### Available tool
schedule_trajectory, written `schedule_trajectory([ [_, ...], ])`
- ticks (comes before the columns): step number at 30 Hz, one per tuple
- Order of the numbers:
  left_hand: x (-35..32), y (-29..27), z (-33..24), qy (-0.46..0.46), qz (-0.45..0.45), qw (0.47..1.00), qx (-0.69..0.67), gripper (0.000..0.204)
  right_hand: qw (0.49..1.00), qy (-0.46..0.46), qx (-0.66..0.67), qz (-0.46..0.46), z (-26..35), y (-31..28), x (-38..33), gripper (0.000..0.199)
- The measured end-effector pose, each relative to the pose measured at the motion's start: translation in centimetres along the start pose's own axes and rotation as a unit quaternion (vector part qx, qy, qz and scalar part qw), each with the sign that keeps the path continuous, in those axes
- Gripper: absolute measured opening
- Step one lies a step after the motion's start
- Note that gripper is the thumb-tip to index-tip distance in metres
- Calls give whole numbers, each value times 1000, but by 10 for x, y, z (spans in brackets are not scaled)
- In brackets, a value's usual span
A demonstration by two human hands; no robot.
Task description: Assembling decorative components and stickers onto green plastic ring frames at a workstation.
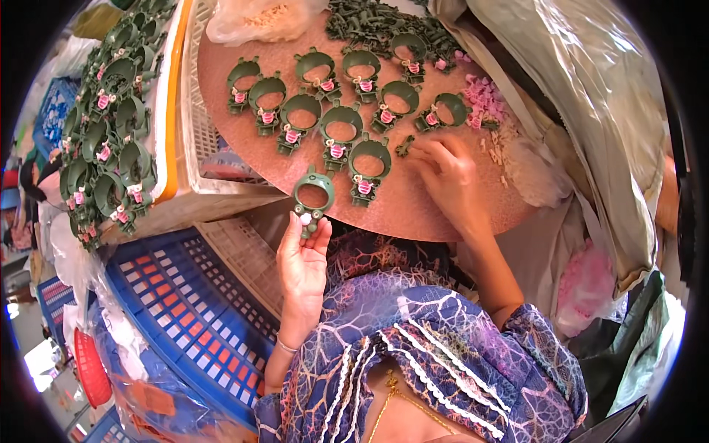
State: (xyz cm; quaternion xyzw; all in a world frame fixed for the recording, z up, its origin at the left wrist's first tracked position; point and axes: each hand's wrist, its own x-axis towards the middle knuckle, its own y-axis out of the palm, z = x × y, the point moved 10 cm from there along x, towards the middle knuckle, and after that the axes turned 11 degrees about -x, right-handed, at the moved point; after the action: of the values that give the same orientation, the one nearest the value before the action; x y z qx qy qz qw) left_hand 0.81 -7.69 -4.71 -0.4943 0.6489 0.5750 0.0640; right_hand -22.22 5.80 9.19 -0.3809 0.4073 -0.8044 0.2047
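Observation:
My left hand [303, 266] grips a green plastic figure [315, 213] by its lower body, just off the table's near edge. This figure has a ring-shaped head with small ears and a white patch on its chest. Over the table, the fingertips of my right hand [452, 177] pinch a small dark green part [404, 145]. Between and beyond my hands lie several similar green figures with pink-and-white pieces on their chests, among them a near figure [363, 181] and a right-hand figure [456, 108].
A round reddish-brown table [413, 210] bears a pile of green parts [384, 26], pink pieces [484, 101] and pale pieces [506, 151] beside a plastic bag [543, 177]. More figures [107, 133] crowd the left. Below them stands a blue basket [185, 310].

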Motion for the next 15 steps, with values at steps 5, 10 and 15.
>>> schedule_trajectory([
  [5,5,0,3,3,21,1000,-15,19,991,66,69,91,-12,30,-1,25],
  [10,6,3,1,33,33,999,3,20,999,21,17,42,-7,9,-5,17],
  [15,2,7,3,28,42,999,-10,21,912,228,341,31,-32,9,-28,14],
])
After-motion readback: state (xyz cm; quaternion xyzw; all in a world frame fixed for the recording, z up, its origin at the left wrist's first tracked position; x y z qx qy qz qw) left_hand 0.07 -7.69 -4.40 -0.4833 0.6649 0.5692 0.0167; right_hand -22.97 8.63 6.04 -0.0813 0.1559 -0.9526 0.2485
